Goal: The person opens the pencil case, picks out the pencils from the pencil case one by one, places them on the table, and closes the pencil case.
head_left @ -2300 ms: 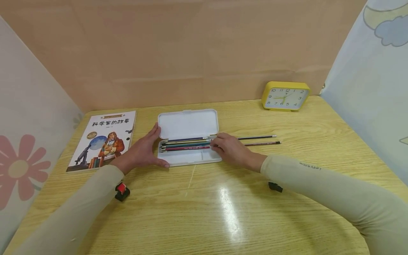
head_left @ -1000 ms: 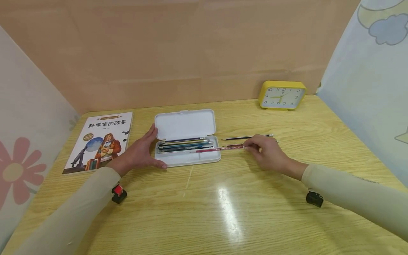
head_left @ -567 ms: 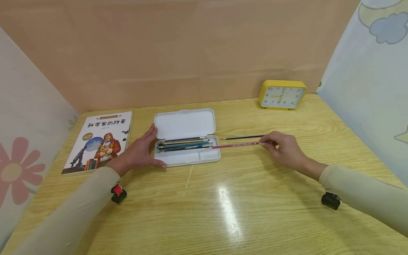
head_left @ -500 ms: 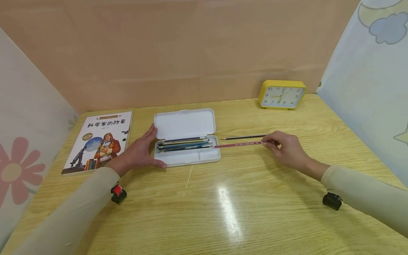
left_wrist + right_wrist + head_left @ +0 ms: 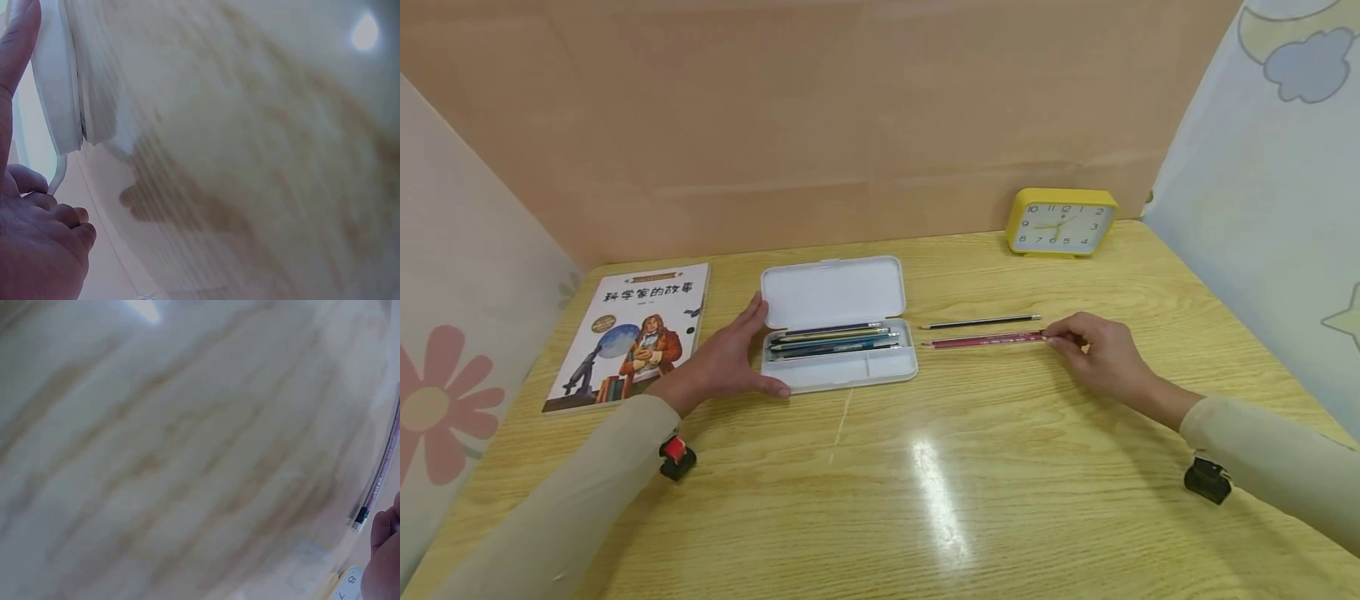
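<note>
Your left hand (image 5: 726, 358) rests against the left end of the open, rectangular white plastic pencil case (image 5: 833, 293), thumb along its front corner. Several slim, multicoloured pencils (image 5: 831, 342) lie toward the back of the case's tray. Right of the case, your right hand (image 5: 1105, 354) pinches a slim red pencil (image 5: 985, 341) by the end away from it. Also right of the case lies a slim black pencil (image 5: 981, 322). Left of the case is a flat, white-covered book (image 5: 632, 333); behind and right of it stands a yellow-framed rectangular clock (image 5: 1062, 223).

The pencil case (image 5: 895, 364) looks like smooth plastic, the red pencil (image 5: 981, 341) like lacquered wood; the tabletop (image 5: 850, 500) shows glossy wood grain (shiny enough to mirror light), the sleeves (image 5: 587, 492) matt cloth.
</note>
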Available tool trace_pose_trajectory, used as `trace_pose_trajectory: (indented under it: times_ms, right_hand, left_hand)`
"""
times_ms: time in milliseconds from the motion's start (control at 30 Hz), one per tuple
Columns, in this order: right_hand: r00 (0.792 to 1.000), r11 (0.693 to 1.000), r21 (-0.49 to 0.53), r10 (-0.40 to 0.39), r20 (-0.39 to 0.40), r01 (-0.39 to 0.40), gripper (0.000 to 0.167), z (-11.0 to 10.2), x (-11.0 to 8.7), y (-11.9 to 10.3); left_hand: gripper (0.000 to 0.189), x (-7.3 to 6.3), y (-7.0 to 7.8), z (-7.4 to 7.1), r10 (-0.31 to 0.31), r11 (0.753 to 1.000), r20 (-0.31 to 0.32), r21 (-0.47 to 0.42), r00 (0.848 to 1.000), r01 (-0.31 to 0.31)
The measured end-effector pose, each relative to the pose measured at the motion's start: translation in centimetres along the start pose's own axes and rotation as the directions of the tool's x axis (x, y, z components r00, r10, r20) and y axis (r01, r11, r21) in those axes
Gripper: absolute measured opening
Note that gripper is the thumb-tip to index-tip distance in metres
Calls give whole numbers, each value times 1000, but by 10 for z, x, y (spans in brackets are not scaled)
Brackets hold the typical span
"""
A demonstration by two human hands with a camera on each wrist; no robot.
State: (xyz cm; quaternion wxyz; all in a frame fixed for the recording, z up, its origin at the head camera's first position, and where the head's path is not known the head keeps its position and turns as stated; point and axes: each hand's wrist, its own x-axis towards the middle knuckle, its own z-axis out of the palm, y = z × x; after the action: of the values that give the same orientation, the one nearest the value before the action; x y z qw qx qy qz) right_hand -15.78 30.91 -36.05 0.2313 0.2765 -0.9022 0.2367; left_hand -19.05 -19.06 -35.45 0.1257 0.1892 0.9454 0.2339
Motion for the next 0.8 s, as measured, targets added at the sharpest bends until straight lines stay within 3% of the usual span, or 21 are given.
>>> trace_pose_trajectory:
  times_ms: [333, 800]
  right_hand:
    - [1000, 1000, -4, 9, 11, -9, 22, 6, -6, 7]
    - [996, 998, -55, 1, 88, 4, 19, 10, -5, 10]
  left_hand:
    - [135, -1, 0, 0, 4, 1000, -2, -21, 1000, -4]
    - [135, -2, 1, 1, 0, 1000, -3, -12, 1000, 0]
